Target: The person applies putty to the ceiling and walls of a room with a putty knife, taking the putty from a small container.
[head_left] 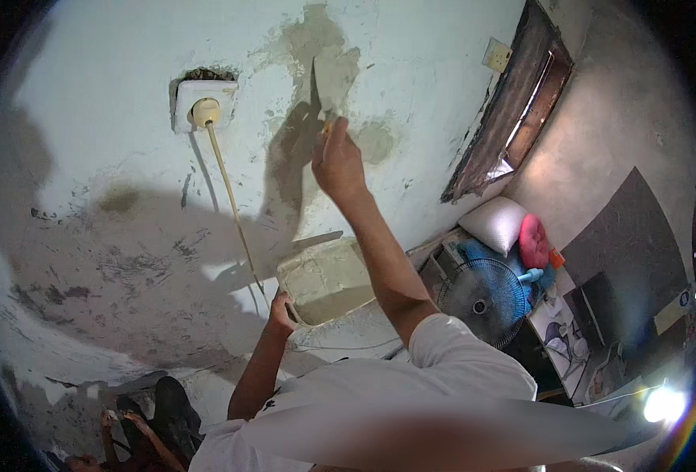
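Note:
My right hand (338, 161) is closed round the handle of a putty knife, its arm stretched up to the wall. The broad blade of the putty knife (334, 79) lies against the wall, over a damp-looking grey-beige patch of filler (310, 38). Lower down, my left hand (282, 312) grips the left edge of a pale rectangular tub (334, 308), with smeared beige filler inside. A dark flat strip (320, 239) shows along the tub's far edge; its kind is unclear.
Left of the patch, a plug (205, 112) sits in a white wall socket (184, 106), its cord hanging past the tub. At right stand a fan (480, 305), a pillow (493, 224) and a red cushion (533, 241). Another person (159, 425) is at lower left; a bright lamp (664, 404) glows at lower right.

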A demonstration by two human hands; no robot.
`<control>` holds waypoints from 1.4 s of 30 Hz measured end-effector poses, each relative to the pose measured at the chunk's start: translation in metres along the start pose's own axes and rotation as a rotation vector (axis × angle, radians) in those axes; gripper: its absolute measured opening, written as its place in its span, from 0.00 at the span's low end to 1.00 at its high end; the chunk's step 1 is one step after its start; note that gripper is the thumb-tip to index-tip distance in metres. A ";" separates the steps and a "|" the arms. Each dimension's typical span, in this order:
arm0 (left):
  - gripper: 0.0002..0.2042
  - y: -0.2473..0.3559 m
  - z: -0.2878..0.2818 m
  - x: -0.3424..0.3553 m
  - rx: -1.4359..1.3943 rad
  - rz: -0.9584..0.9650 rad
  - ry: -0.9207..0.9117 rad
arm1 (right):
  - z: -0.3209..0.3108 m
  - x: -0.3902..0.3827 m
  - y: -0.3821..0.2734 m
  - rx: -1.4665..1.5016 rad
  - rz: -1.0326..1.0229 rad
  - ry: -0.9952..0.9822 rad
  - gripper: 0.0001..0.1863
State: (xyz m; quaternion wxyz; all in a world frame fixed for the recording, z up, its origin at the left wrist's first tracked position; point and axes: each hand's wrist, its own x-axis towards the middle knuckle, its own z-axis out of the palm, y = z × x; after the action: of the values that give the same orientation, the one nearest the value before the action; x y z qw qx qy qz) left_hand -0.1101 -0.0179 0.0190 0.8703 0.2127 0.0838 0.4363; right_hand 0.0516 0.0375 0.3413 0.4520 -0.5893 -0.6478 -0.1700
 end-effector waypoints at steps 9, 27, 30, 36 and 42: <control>0.33 0.014 0.040 -0.018 0.087 0.046 0.049 | -0.021 -0.055 -0.002 0.160 0.000 -0.021 0.16; 0.33 0.036 0.041 -0.023 0.225 0.081 0.236 | -0.069 -0.194 0.053 1.142 0.770 -0.347 0.13; 0.40 0.033 0.049 -0.018 0.204 0.095 0.246 | -0.065 -0.233 0.075 0.886 1.207 -0.247 0.14; 0.39 0.012 0.040 -0.015 0.202 0.115 0.219 | -0.053 -0.272 0.091 0.819 1.279 -0.496 0.12; 0.39 0.006 0.052 -0.019 0.288 0.081 0.240 | -0.039 -0.270 0.092 1.021 1.376 -0.445 0.12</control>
State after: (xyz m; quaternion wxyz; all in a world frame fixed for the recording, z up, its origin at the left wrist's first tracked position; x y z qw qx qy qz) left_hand -0.1089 -0.0455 0.0672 0.7964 0.2845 0.2400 0.4766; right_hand 0.1231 -0.1334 0.1211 0.5254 -0.5941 -0.2196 0.5681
